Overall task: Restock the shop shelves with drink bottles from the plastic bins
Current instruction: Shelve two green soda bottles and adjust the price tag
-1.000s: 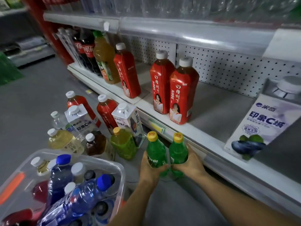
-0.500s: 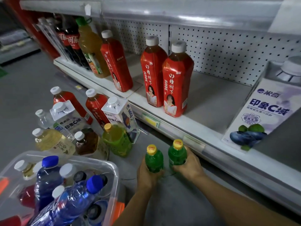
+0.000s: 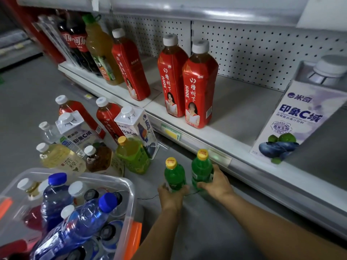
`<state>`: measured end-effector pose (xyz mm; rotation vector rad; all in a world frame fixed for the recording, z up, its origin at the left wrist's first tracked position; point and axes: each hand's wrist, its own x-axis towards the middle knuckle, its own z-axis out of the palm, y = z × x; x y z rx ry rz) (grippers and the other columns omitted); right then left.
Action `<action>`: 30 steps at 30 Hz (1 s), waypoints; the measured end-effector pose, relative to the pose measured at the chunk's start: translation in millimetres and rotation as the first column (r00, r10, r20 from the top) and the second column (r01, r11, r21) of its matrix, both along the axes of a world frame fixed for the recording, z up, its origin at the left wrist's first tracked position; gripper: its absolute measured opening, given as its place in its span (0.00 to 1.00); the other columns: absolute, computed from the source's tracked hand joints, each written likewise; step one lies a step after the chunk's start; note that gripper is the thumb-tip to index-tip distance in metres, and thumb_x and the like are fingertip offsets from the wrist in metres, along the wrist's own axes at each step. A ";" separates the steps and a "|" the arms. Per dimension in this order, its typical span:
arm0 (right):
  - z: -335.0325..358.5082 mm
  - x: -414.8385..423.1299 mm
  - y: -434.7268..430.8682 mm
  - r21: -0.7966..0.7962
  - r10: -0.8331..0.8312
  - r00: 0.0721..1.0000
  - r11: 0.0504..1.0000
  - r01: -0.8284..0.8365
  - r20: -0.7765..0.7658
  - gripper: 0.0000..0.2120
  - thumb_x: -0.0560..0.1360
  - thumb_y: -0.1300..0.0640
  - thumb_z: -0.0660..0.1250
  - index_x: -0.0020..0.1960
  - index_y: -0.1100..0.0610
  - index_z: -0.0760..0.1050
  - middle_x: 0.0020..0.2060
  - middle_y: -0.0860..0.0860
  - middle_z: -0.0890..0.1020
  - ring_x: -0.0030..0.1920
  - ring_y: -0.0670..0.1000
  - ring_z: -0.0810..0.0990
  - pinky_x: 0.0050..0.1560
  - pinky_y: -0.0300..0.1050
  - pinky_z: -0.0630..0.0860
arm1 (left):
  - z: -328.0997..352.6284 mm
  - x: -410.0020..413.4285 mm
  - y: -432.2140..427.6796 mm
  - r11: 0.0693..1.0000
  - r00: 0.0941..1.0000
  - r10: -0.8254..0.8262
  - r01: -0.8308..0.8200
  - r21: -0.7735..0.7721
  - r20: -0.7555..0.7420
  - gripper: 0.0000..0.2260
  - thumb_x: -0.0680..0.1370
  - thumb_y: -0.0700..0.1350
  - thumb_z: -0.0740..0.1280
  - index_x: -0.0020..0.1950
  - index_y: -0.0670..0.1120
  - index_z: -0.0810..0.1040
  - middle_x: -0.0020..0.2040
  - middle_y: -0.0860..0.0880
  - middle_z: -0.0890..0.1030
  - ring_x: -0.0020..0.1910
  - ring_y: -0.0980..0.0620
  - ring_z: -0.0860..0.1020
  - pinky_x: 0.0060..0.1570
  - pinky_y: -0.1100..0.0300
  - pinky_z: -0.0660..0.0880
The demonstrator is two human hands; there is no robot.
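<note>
Lower than 1 s ago and no longer pressed together, two green bottles now stand apart at floor level, just in front of the shelf [image 3: 242, 111] edge. L: left hand [image 3: 171, 196] curls round the base of the left green bottle [image 3: 174, 175], thumb on the near side, fingers mostly hidden behind it. R: right hand [image 3: 216, 182] wraps the lower body of the right green bottle [image 3: 200, 169], fingers round its far side. Both bases are covered by the hands, so contact w/ the floor [image 3: 206, 226] can't be confirmed. Plastic bin [image 3: 131, 186], near left, is cut off by the frame's left and bottom edges; blue bottles [image 3: 78, 222] lie inside, others beneath are hard to make out. Red juice bottles [image 3: 199, 87] stand upright on the shelf. Carton [image 3: 298, 119] at far right is partly cropped, its cap blurred. Cola bottles [image 3: 75, 44] at the shelf's far end are smeared by blur.
</note>
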<state>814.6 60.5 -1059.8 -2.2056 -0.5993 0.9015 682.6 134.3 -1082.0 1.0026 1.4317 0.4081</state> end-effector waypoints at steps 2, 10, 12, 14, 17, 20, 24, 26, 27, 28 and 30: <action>3.9 -1.4 -7.1 -0.087 0.019 1.000 0.996 -0.017 0.018 0.30 0.69 0.54 0.76 0.67 0.58 0.69 0.63 0.56 0.76 0.64 0.57 0.75 0.59 0.45 0.71 | 14.6 0.4 -13.3 0.990 0.999 0.027 -0.031 -0.135 -0.029 0.19 0.72 0.40 0.77 0.59 0.40 0.73 0.49 0.44 0.79 0.50 0.44 0.77 0.54 0.51 0.75; 63.2 2.2 -37.8 0.217 -0.124 0.990 0.970 0.106 0.069 0.07 0.76 0.55 0.69 0.41 0.58 0.80 0.36 0.51 0.83 0.40 0.53 0.82 0.47 0.50 0.79 | 102.3 20.9 -54.4 0.955 0.928 -0.200 0.256 -0.149 0.314 0.05 0.81 0.43 0.66 0.48 0.44 0.79 0.36 0.49 0.81 0.36 0.53 0.80 0.39 0.60 0.75; 87.1 6.3 -46.3 0.310 -0.169 0.981 0.941 0.133 0.092 0.08 0.77 0.57 0.68 0.39 0.58 0.79 0.34 0.50 0.82 0.40 0.53 0.81 0.46 0.47 0.77 | 129.1 28.9 -57.1 0.958 0.918 -0.246 0.280 -0.068 0.312 0.05 0.81 0.44 0.65 0.51 0.45 0.80 0.43 0.48 0.84 0.44 0.50 0.82 0.45 0.57 0.77; 110.1 10.5 -56.1 0.377 -0.202 0.973 0.914 0.148 0.108 0.10 0.77 0.56 0.67 0.39 0.58 0.78 0.33 0.51 0.81 0.39 0.54 0.80 0.45 0.49 0.76 | 157.1 33.2 -60.0 0.948 0.903 -0.312 0.317 0.035 0.296 0.07 0.82 0.45 0.64 0.52 0.44 0.80 0.45 0.48 0.84 0.44 0.50 0.82 0.48 0.54 0.78; 152.6 13.2 -73.8 0.492 -0.260 0.962 0.850 0.188 0.083 0.11 0.78 0.55 0.65 0.39 0.57 0.77 0.34 0.53 0.81 0.38 0.55 0.81 0.42 0.55 0.78 | 199.7 38.8 -66.9 0.910 0.870 -0.408 0.363 0.201 0.277 0.09 0.83 0.47 0.62 0.53 0.44 0.80 0.47 0.48 0.84 0.45 0.51 0.83 0.53 0.54 0.79; 202.3 13.7 -96.3 0.616 -0.325 0.944 0.755 0.222 0.057 0.10 0.79 0.59 0.65 0.41 0.60 0.78 0.34 0.50 0.81 0.35 0.47 0.80 0.37 0.42 0.77 | 241.0 51.6 -78.1 0.873 0.822 -0.463 0.358 0.332 0.331 0.09 0.82 0.47 0.63 0.54 0.45 0.80 0.47 0.47 0.86 0.46 0.50 0.84 0.49 0.58 0.79; 258.2 15.8 -119.2 0.721 -0.369 0.930 0.647 0.249 0.010 0.09 0.80 0.58 0.64 0.43 0.58 0.79 0.34 0.50 0.82 0.33 0.48 0.81 0.36 0.45 0.80 | 292.5 73.1 -95.4 0.809 0.730 -0.552 0.352 0.470 0.403 0.06 0.82 0.45 0.64 0.54 0.46 0.80 0.45 0.46 0.86 0.43 0.51 0.84 0.43 0.63 0.80; 280.7 18.3 -130.0 0.764 -0.409 0.912 0.596 0.248 0.024 0.09 0.80 0.60 0.64 0.43 0.57 0.79 0.35 0.53 0.82 0.31 0.48 0.80 0.32 0.40 0.78 | 314.5 81.6 -104.5 0.781 0.676 -0.596 0.361 0.510 0.434 0.06 0.82 0.43 0.64 0.55 0.46 0.80 0.46 0.45 0.86 0.44 0.50 0.84 0.44 0.63 0.80; 289.9 20.0 -135.1 0.782 -0.425 0.905 0.573 0.246 0.027 0.09 0.80 0.61 0.64 0.43 0.58 0.79 0.35 0.54 0.82 0.30 0.48 0.79 0.30 0.40 0.77 | 323.7 85.3 -108.3 0.770 0.652 -0.613 0.365 0.524 0.447 0.06 0.82 0.42 0.64 0.55 0.47 0.80 0.46 0.46 0.86 0.45 0.51 0.84 0.44 0.63 0.80; 299.1 22.0 -139.9 0.796 -0.436 0.899 0.557 0.236 0.038 0.09 0.80 0.61 0.64 0.43 0.57 0.79 0.35 0.55 0.82 0.30 0.48 0.79 0.30 0.42 0.77 | 331.3 89.5 -111.5 0.756 0.630 -0.631 0.370 0.540 0.453 0.06 0.81 0.41 0.64 0.55 0.47 0.80 0.46 0.47 0.86 0.45 0.51 0.84 0.45 0.62 0.80; 314.6 25.5 -147.4 0.816 -0.459 0.886 0.537 0.215 0.068 0.09 0.80 0.62 0.64 0.43 0.57 0.79 0.35 0.53 0.83 0.31 0.49 0.81 0.30 0.43 0.79 | 345.4 97.2 -117.0 0.735 0.599 -0.656 0.367 0.571 0.459 0.06 0.81 0.40 0.65 0.54 0.48 0.80 0.46 0.47 0.86 0.47 0.50 0.84 0.48 0.60 0.80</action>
